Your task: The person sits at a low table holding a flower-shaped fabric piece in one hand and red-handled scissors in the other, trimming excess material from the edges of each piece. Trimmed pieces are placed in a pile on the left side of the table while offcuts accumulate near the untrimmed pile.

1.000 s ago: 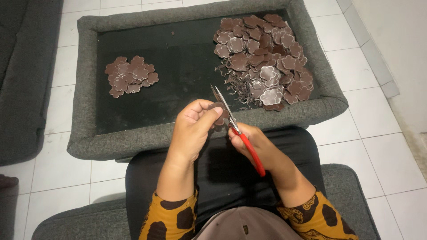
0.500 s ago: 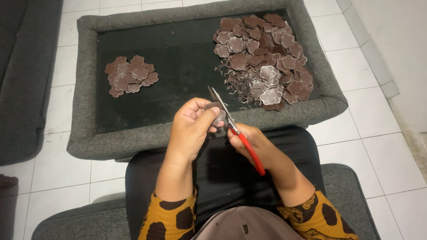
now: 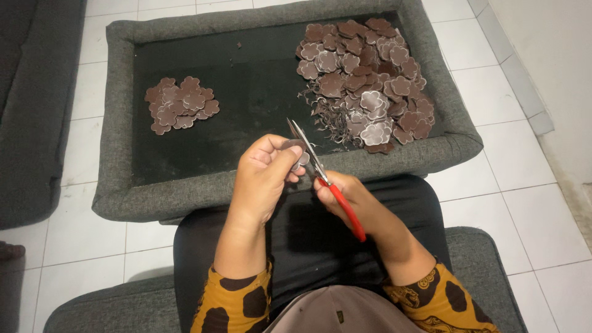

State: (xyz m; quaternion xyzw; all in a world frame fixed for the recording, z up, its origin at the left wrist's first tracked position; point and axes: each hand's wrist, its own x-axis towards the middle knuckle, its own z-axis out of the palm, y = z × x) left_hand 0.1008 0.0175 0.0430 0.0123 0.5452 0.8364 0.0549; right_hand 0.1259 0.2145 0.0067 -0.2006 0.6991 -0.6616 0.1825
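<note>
A small brown flower-shaped piece [image 3: 298, 154] is pinched between the fingers of the left hand [image 3: 266, 176], above the near rim of the grey padded tray [image 3: 117, 185]. The red-handled scissors [image 3: 320, 172] are gripped by the right hand [image 3: 351, 200], which is closed around the handles.

Compared with one second ago, very little has been changed. The blades were slightly more closed then, and they were opened a little half a second ago; now they are seen set against the edge of the piece, and the piece appears to have been turned a little in the fingers. From this it is judged that the trimming around the outline is being continued, cut after cut, and that this piece is not finished yet.

The long axis of the scissors runs diagonally: the tips are pointed up and to the left, toward the tray, and the handles are directed down and to the right, toward the body of the person. The piece is mostly hidden by the fingers, so its own direction cannot be told.

On the dark floor of the tray, a small pile of brown flower pieces [image 3: 180, 105] is laid at the left, and a much larger heap [image 3: 370, 80] with thin curled offcuts [image 3: 330, 117] is laid at the right.
</note>
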